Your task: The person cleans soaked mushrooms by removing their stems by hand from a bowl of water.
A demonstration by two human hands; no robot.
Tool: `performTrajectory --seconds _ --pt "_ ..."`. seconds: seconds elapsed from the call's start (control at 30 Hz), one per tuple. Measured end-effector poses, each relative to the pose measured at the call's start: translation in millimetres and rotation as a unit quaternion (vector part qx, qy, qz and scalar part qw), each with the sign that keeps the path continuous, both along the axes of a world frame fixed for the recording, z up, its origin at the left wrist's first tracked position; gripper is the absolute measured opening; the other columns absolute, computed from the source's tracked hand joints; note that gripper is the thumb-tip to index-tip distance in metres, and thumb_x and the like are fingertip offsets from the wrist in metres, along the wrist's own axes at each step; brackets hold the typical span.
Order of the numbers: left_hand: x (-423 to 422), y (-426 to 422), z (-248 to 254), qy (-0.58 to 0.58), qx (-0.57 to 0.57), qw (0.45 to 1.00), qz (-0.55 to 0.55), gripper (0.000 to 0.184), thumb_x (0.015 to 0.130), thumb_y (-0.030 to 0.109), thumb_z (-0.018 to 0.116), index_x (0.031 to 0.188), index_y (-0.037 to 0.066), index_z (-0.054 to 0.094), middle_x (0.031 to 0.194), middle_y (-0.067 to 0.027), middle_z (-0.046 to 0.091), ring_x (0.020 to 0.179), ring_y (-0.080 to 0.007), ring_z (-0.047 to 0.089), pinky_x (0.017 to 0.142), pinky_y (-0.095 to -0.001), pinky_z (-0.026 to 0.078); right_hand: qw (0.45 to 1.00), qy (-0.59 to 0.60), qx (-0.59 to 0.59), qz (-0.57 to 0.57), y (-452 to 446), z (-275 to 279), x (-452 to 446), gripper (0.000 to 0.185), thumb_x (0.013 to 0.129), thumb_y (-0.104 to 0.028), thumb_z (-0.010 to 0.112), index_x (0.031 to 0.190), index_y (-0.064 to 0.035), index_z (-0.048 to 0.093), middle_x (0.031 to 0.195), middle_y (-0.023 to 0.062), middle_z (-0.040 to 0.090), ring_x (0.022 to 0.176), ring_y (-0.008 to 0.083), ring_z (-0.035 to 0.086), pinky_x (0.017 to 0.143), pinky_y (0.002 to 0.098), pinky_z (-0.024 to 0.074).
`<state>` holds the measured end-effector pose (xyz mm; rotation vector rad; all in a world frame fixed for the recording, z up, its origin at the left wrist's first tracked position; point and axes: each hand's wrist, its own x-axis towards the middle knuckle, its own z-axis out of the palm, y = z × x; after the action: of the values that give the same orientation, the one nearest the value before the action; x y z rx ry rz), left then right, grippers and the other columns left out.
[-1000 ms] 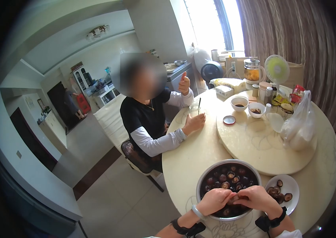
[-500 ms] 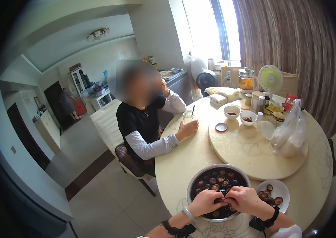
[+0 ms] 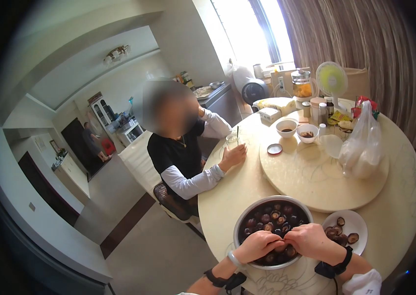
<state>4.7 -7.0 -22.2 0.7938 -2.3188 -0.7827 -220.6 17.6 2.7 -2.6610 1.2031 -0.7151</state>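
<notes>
A metal bowl (image 3: 238,222) holds dark liquid with several brown shiitake mushrooms (image 3: 268,227) floating in it. Over its near side my left hand (image 3: 261,246) and my right hand (image 3: 309,241) meet, thumbs and fingertips pinched together. Between them they grip what appears to be a mushroom, mostly hidden by the fingers. To the right of my right hand stands a white plate (image 3: 359,222) with several mushrooms on it.
A person (image 3: 178,142) sits at the table's left, one hand at a glass jar (image 3: 232,141). The raised round turntable (image 3: 306,187) bears small bowls, a jar lid (image 3: 275,149), bottles and a plastic bag (image 3: 362,147). A fan (image 3: 332,78) stands behind.
The view has tilted and shifted slightly, so the room appears moved. Both hands stay pinched together over the bowl, with only a small change of finger position.
</notes>
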Motion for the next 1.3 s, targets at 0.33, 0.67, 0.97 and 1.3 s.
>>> performTrajectory --seconds 0.33,0.67,0.97,1.3 --pt "-0.9 4.4 -0.5 -0.112 -0.092 0.989 0.015 0.015 0.085 0.013 0.072 0.099 0.007 0.072 0.087 -0.0093 0.072 0.082 -0.0267 0.067 0.079 -0.0374 0.051 0.994 0.110 -0.008 -0.001 8.8 -1.5 6.3 0.024 0.080 -0.036 0.074 0.081 -0.0130 0.068 0.079 0.0016 0.068 0.080 0.0202 0.069 0.071 0.0364 0.0493" --pt "-4.0 6.3 9.5 0.034 0.090 0.995 0.040 0.018 0.088 0.016 0.072 0.101 0.005 0.069 0.086 -0.0135 0.069 0.078 -0.0308 0.066 0.073 -0.0383 0.052 0.999 0.028 -0.037 -0.012 5.4 1.9 3.3 0.011 0.074 -0.021 0.072 0.082 -0.0143 0.067 0.076 0.0015 0.066 0.073 0.0210 0.069 0.063 0.0362 0.0518" --pt "-4.4 7.4 10.7 -0.030 0.004 0.996 0.084 0.016 0.073 0.020 0.083 0.082 0.009 0.077 0.072 -0.0097 0.068 0.071 -0.0277 0.065 0.069 -0.0374 0.051 1.000 0.012 -0.016 -0.012 6.0 6.4 1.2 0.012 0.074 -0.023 0.072 0.078 -0.0162 0.063 0.077 0.0000 0.061 0.074 0.0215 0.066 0.064 0.0368 0.0501" --pt "-8.8 5.0 18.9 -0.070 -0.015 0.994 0.077 0.025 0.073 0.020 0.082 0.092 0.006 0.073 0.082 -0.0085 0.070 0.081 -0.0269 0.066 0.076 -0.0380 0.051 0.994 0.096 -0.024 -0.053 5.1 1.4 -2.9 0.008 0.070 -0.020 0.072 0.072 -0.0151 0.066 0.079 -0.0001 0.059 0.079 0.0192 0.062 0.066 0.0335 0.0510"
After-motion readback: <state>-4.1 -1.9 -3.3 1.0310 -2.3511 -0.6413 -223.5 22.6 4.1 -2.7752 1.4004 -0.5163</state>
